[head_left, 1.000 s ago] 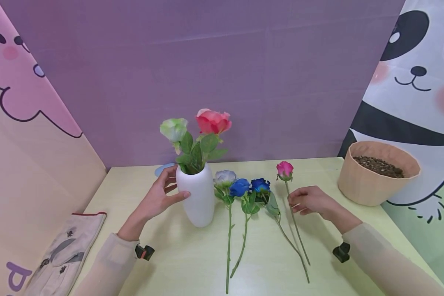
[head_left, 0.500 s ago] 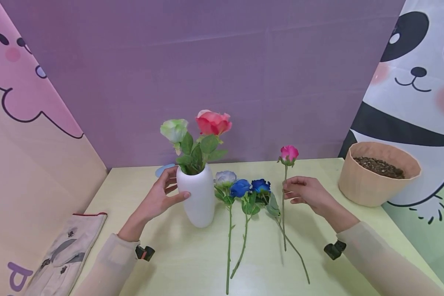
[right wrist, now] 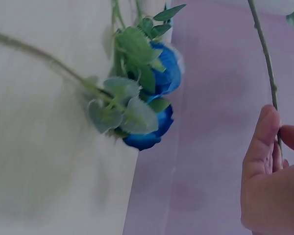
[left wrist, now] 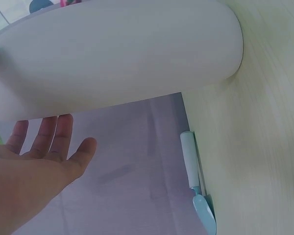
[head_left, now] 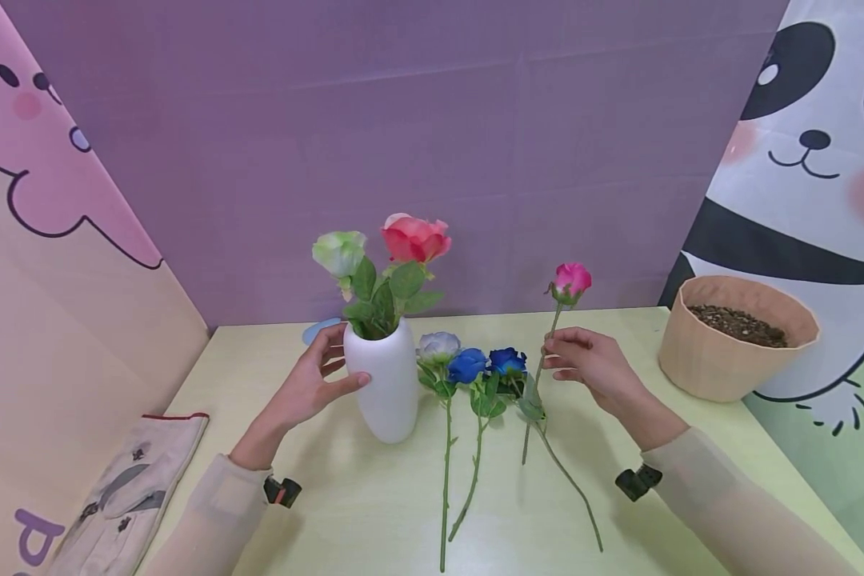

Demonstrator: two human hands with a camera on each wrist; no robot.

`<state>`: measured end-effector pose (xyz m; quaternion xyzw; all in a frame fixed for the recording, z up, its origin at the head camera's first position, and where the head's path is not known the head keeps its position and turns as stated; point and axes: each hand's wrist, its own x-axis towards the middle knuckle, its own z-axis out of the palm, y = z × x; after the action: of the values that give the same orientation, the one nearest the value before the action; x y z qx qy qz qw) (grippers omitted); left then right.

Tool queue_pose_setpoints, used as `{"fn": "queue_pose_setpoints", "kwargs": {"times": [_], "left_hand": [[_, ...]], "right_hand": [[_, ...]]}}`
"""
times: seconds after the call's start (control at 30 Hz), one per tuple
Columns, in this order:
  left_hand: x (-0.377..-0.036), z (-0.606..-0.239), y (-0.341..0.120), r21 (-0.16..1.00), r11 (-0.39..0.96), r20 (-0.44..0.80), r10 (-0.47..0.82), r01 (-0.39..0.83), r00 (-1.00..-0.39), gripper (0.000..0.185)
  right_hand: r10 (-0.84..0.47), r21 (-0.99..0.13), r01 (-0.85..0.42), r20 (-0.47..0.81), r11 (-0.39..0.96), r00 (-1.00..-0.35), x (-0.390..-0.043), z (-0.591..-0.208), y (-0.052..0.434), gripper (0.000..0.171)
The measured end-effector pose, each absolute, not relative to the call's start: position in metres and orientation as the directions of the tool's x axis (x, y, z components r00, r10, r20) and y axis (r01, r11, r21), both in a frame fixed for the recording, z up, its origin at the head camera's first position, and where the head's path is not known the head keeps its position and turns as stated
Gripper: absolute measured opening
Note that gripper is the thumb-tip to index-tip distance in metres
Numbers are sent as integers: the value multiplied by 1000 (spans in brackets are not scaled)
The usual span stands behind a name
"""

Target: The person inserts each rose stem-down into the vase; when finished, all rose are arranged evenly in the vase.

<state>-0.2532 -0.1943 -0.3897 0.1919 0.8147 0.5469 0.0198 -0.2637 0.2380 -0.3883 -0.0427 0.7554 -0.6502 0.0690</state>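
1. Right hand pinches the stem of a pink rose, held nearly upright above the surface, bloom on top.
2. Left hand rests against the side of the white vase, fingers fairly straight, thumb touching its front.
3. The vase holds a green bloom and a red one.
4. Three blue-toned roses lie on the surface between vase and right hand.

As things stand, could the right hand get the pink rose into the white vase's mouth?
Probably yes: the right hand pinches the pink rose clear of the table, though two flowers already crowd the white vase.
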Motion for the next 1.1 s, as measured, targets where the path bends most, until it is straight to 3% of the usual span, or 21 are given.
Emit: {"fn": "queue_pose_setpoints", "kwargs": {"times": [0.2, 0.47, 0.73, 1.1], "left_hand": [[-253, -390, -194, 896, 336, 173, 334, 289, -927, 81], [-254, -389, -195, 890, 349, 174, 336, 293, -926, 82], [-253, -388, -195, 890, 359, 163, 330, 283, -930, 82], [-252, -387, -194, 892, 356, 159, 327, 277, -932, 82]], "right_hand": [[-115, -995, 19, -31, 101, -993, -262, -380, 226, 26], [-66, -1000, 6, -5, -17, -998, -262, -373, 215, 36], [-25, -982, -40, 45, -185, -999, -264, -365, 204, 26], [18, -961, -84, 82, -265, -996, -264, -351, 187, 24]]}}
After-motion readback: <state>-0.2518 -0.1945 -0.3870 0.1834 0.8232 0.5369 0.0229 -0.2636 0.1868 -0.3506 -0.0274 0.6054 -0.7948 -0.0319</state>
